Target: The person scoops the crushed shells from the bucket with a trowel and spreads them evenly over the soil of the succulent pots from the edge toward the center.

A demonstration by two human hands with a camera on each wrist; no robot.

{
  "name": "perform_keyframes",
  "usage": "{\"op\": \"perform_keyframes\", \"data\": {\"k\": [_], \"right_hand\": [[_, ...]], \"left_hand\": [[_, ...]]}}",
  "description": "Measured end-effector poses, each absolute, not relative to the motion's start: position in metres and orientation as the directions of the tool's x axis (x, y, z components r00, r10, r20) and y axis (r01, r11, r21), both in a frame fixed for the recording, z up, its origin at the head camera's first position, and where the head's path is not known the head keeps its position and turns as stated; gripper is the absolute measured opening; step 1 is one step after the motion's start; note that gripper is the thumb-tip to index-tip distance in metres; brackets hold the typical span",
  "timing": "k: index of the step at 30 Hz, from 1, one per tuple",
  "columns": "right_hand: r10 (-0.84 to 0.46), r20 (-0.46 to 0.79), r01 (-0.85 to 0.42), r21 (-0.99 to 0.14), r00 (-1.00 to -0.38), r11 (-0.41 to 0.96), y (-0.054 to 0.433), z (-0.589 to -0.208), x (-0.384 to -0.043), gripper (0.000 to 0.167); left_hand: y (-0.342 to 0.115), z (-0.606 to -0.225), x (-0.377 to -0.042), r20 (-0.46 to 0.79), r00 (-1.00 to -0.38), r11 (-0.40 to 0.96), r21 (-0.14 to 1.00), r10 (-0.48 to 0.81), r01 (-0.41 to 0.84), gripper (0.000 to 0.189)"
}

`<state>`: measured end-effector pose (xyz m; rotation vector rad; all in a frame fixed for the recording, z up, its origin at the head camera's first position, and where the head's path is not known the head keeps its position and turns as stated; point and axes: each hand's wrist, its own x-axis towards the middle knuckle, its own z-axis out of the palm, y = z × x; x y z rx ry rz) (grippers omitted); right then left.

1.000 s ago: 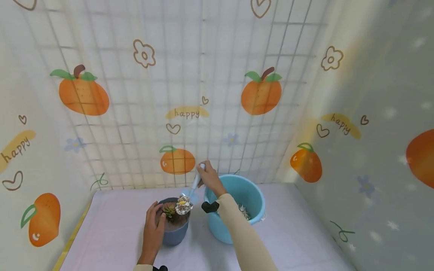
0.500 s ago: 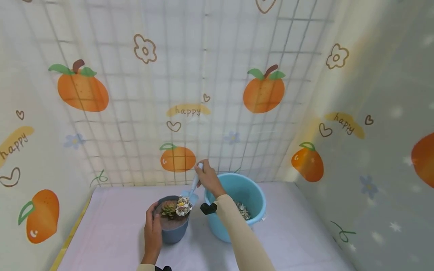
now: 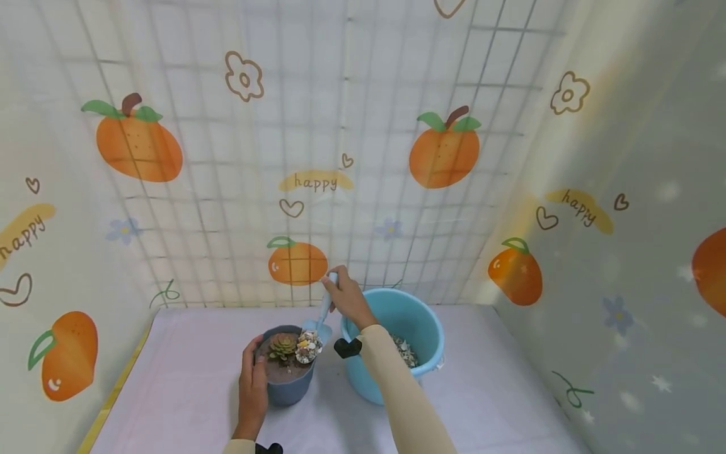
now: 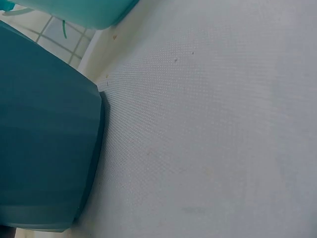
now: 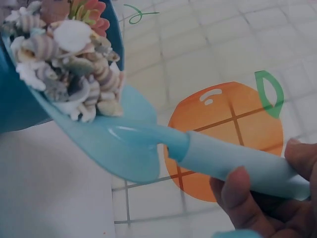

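A light-blue trowel (image 3: 326, 307), heaped with small seashells (image 5: 74, 64), slants down over the right part of a dark blue flower pot (image 3: 290, 394). My right hand (image 3: 348, 299) grips its handle from above, thumb and fingers round the upper end in the right wrist view. In the pot grows a green succulent (image 3: 281, 346) with reddish leaf tips, set in brown soil just left of the shells. My left hand (image 3: 253, 381) holds the pot's left side, fingers along the wall and thumb near the rim. The left wrist view shows mainly the pot's wall (image 4: 44, 134).
Right of the pot stands a turquoise bucket (image 3: 365, 381) with more shells (image 3: 404, 350) inside, under my right forearm. A white cloth (image 3: 499, 378) covers the table. Behind it, a printed curtain (image 3: 363, 221) hangs before a wire grid; more curtain closes both sides.
The trowel's shell-filled end has shifted off the succulent to its right, leaving the plant in fuller view. My left fingers have moved slightly left along the pot. The head view has tilted slightly.
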<state>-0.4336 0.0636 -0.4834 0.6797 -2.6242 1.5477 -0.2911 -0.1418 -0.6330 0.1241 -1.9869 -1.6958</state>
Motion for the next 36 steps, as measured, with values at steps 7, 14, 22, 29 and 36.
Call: {"op": "perform_keyframes", "data": {"k": [7, 14, 22, 29, 36], "right_hand": [[-0.363, 0.212, -0.362, -0.833, -0.907, 0.419, 0.0637, -0.4812, -0.4316, 0.028], [-0.365, 0.218, -0.366, -0.835, -0.905, 0.41, 0.0631, -0.4827, -0.4325, 0.029], [-0.373, 0.204, -0.361, -0.833, -0.905, 0.42, 0.0648, -0.482, -0.4335, 0.035], [-0.371, 0.203, -0.359, -0.832, -0.906, 0.422, 0.0643, -0.481, -0.4325, 0.032], [-0.37, 0.211, -0.365, -0.832, -0.905, 0.419, 0.0644, -0.4827, -0.4346, 0.032]], "left_hand": [[-0.1402, -0.6304, -0.2908, 0.319, -0.862, 0.209, 0.944, -0.393, 0.254, 0.042], [-0.1396, -0.628, -0.2909, 0.31, -0.858, 0.208, 0.947, -0.409, 0.243, 0.042], [-0.1392, -0.631, -0.2931, 0.306, -0.857, 0.209, 0.949, -0.415, 0.237, 0.042], [-0.1388, -0.6303, -0.2931, 0.306, -0.852, 0.235, 0.946, -0.424, 0.222, 0.042], [-0.1394, -0.6292, -0.2916, 0.328, -0.846, 0.255, 0.938, -0.421, 0.237, 0.043]]}}
